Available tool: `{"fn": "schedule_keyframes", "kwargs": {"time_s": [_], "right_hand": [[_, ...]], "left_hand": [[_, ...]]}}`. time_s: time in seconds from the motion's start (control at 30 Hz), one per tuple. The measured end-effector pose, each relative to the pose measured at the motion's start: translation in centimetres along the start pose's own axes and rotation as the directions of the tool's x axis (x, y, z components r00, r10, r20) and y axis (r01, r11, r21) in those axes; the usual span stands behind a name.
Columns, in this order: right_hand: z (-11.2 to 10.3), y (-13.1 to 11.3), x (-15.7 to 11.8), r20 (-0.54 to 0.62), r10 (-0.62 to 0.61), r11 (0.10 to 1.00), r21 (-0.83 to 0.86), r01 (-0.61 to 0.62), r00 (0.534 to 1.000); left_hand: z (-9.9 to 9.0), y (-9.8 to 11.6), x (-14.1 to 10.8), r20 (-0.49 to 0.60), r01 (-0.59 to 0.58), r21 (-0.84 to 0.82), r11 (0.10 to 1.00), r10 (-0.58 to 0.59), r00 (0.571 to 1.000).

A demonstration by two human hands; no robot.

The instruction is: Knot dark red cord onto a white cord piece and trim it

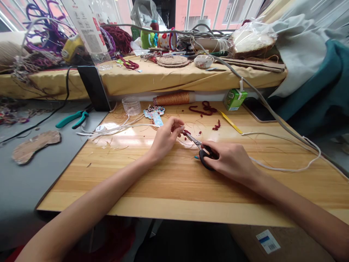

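In my right hand (231, 160) is a pair of black-handled scissors (207, 156), fingers through the loops and blades pointing up and left. Their tips meet a small piece of dark red yarn (186, 132) pinched in my left hand (170, 133). Most of that piece is hidden by the fingers. Small dark red snippets lie on the wooden tabletop (163, 189) around the blades. Farther back are a longer curl of dark red yarn (204, 109) and a short fuzzy length (216, 125). Yellow tweezers (230, 122) rest beside them.
An orange thread cone (174, 98), a clear plastic cup (131, 105), a green drink carton (235, 99) and a phone (259, 109) line the back. Teal-handled pliers (72, 119) lie left, near a cardboard cutout (36, 145). A grey cable (261, 96) and white cord (286, 169) cross the right side.
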State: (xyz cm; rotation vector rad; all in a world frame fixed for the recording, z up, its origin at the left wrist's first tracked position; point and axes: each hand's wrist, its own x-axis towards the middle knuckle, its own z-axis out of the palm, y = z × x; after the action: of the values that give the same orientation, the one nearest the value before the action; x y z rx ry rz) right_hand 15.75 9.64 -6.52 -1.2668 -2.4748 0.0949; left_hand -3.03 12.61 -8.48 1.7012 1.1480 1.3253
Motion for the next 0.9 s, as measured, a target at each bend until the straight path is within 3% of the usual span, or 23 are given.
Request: {"fn": "schedule_keyframes", "kwargs": {"time_s": [0.27, 0.7, 0.9], "right_hand": [[-0.24, 0.01, 0.12, 0.013, 0.047, 0.996, 0.070, -0.048, 0.999], [0.09, -0.03, 0.10, -0.019, -0.011, 0.997, -0.075, 0.010, 1.000], [-0.16, 0.08, 0.12, -0.028, -0.005, 1.000, -0.021, 0.004, 1.000]], "left_hand": [[-0.03, 0.00, 0.10, -0.004, 0.028, -0.038, 0.999, -0.028, 1.000], [-0.10, 0.12, 0.09, 0.056, 0.076, -0.090, 0.993, -0.071, 0.996], [-0.20, -0.09, 0.32, 0.053, 0.116, -0.147, 0.982, -0.109, 0.993]]}}
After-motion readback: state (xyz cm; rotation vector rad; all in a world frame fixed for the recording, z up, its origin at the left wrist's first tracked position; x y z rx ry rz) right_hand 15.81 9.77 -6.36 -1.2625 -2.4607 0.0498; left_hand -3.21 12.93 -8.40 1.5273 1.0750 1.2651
